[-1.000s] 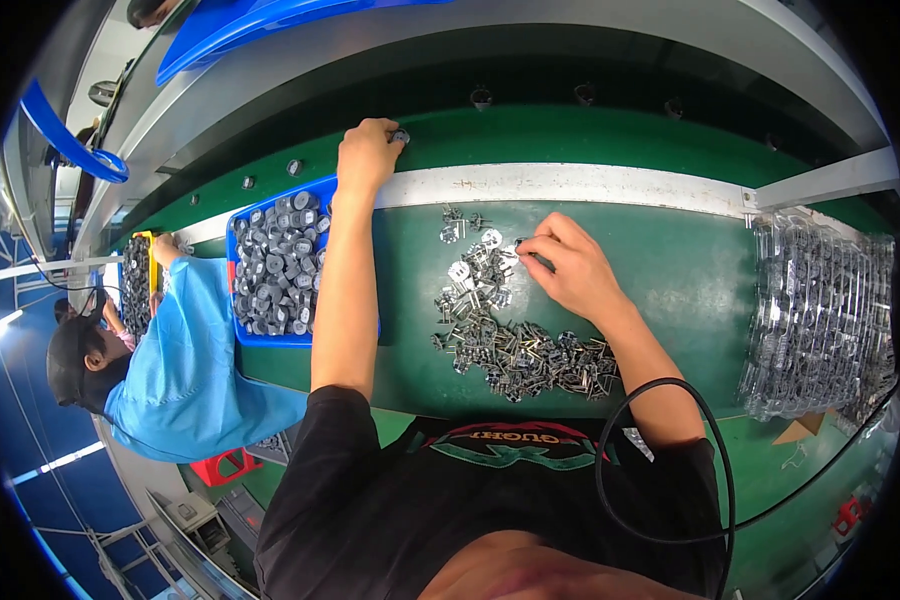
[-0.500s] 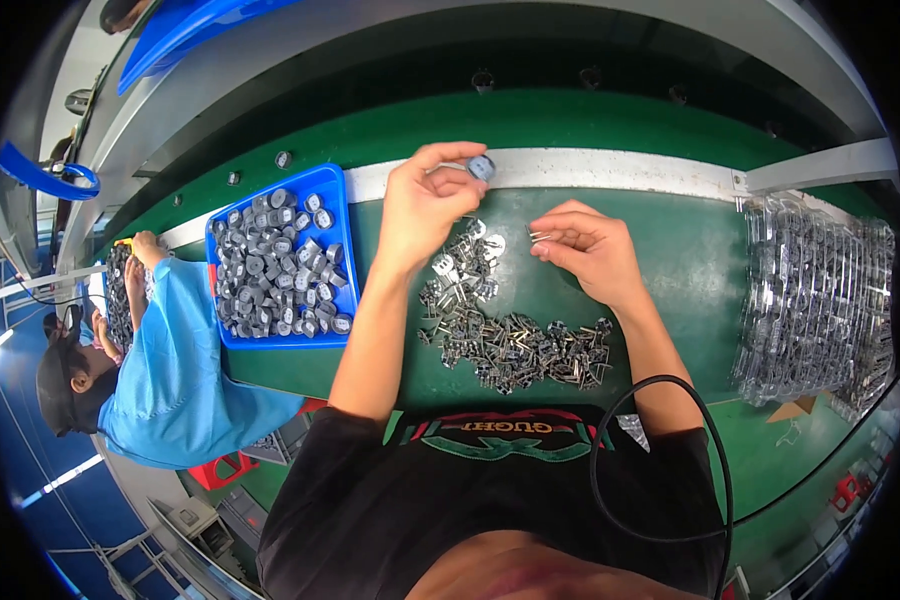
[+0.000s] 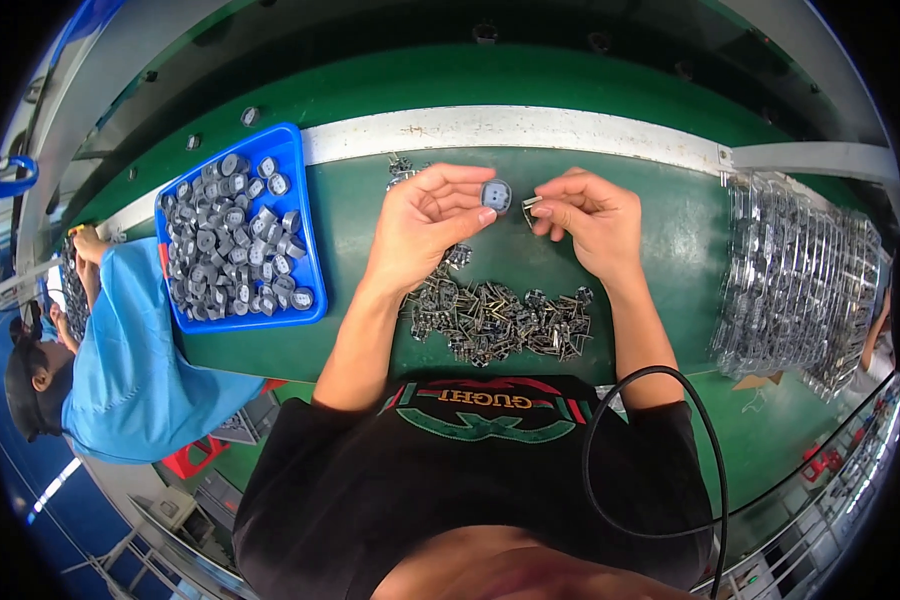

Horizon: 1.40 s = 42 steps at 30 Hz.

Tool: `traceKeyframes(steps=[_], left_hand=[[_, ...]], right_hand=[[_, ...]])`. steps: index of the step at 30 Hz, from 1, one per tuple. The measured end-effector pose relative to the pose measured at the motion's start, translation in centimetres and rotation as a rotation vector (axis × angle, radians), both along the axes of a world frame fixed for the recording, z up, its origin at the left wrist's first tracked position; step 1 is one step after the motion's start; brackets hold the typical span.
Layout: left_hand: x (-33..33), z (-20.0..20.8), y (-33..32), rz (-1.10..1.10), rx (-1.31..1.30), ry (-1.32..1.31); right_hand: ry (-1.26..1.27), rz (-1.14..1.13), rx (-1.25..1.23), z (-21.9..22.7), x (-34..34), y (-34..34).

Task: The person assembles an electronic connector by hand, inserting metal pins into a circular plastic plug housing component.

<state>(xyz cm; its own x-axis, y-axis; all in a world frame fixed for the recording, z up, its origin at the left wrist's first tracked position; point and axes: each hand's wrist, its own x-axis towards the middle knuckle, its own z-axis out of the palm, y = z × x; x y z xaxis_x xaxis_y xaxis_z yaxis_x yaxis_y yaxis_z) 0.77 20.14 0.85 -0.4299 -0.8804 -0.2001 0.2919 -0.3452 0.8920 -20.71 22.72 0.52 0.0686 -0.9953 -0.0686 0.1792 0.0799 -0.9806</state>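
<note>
One round grey part [image 3: 496, 194] in left hand [image 3: 425, 226] grip, one metal clip [image 3: 530, 205] (tiny) in right hand [image 3: 590, 222].

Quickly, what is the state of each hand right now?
Left hand: closed on a small round grey part, held at the fingertips.
Right hand: pinching a small metal clip.

You are at a factory assembly line: a long green workbench [image 3: 690, 230] carries a blue tray [image 3: 300, 150] of small grey parts and heaps of metal clips [image 3: 500, 320]. Another worker in a blue smock [image 3: 130, 360] sits just beside you on the left.
</note>
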Motion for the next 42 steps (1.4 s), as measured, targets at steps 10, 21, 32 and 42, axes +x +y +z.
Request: traceKeyframes(steps=[10, 21, 32, 42], left_hand=[[0.4, 0.3, 0.3, -0.008, 0.17, 0.183], [-0.6, -0.6, 1.1, -0.023, -0.076, 0.003], [-1.7, -0.5, 1.7, 0.021, -0.184, 0.102], [-2.0, -0.6, 2.0, 0.091, -0.143, 0.139]], right_hand=[[0.423, -0.167, -0.47, -0.1, 1.1, 0.5], [0.489, -0.052, -0.548, 1.7, 0.9, 0.7], [0.692, -0.27, -0.778, 1.9, 1.6, 1.3], [0.716, -0.359, -0.838, 0.9, 3.2, 1.4]])
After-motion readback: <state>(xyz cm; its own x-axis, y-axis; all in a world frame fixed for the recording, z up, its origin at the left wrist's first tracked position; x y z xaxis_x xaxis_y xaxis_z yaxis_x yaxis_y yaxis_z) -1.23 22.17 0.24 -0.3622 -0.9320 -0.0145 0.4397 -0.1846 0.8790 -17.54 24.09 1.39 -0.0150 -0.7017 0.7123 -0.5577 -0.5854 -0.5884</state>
